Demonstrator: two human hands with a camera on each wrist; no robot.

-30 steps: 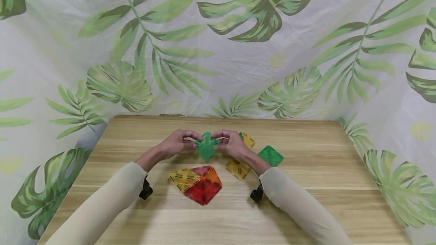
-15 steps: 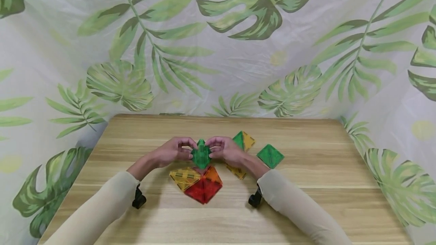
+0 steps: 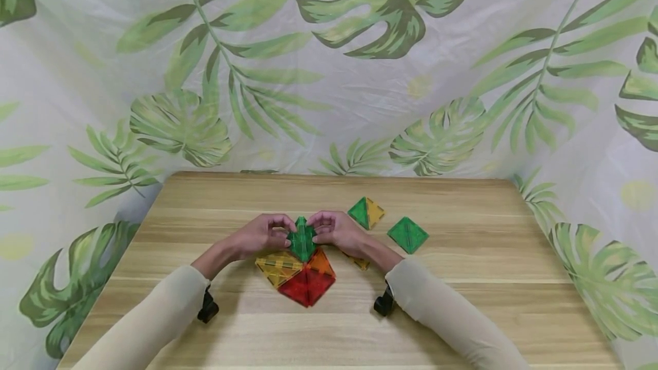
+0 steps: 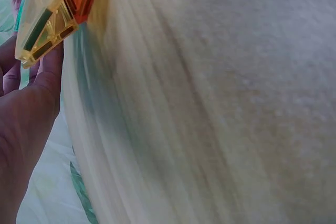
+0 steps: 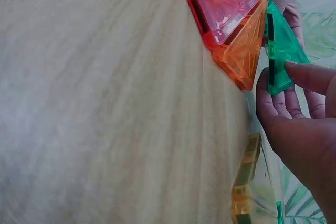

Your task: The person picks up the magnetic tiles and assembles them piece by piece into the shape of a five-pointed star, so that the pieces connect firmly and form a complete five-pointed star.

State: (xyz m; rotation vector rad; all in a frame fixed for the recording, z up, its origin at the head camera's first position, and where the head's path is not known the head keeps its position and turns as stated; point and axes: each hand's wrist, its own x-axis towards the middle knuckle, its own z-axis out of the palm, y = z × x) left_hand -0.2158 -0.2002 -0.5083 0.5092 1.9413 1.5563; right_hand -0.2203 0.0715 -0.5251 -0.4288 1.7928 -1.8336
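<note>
Between my two hands is a green see-through piece of magnetic tiles (image 3: 302, 242), folded along a middle ridge. My left hand (image 3: 261, 237) pinches its left side, and my right hand (image 3: 340, 233) pinches its right side; the right wrist view shows my thumb and fingers on the green tile (image 5: 282, 51). Directly in front stands a raised shape of red tiles (image 3: 307, 285), an orange tile (image 3: 322, 263) and yellow tiles (image 3: 280, 269). The green piece overlaps its far edge in the head view; I cannot tell whether they touch.
A green-and-yellow pair of tiles (image 3: 366, 212) and a green pair (image 3: 408, 235) lie to the right on the wooden table (image 3: 462, 313). More yellow tiles (image 3: 362, 263) are partly hidden under my right forearm. A leaf-print cloth (image 3: 329, 73) hangs behind.
Both hands have brought the green piece nearer to me and slightly left, from behind the red, orange and yellow shape to its far edge. The piece is folded more narrowly than before.
</note>
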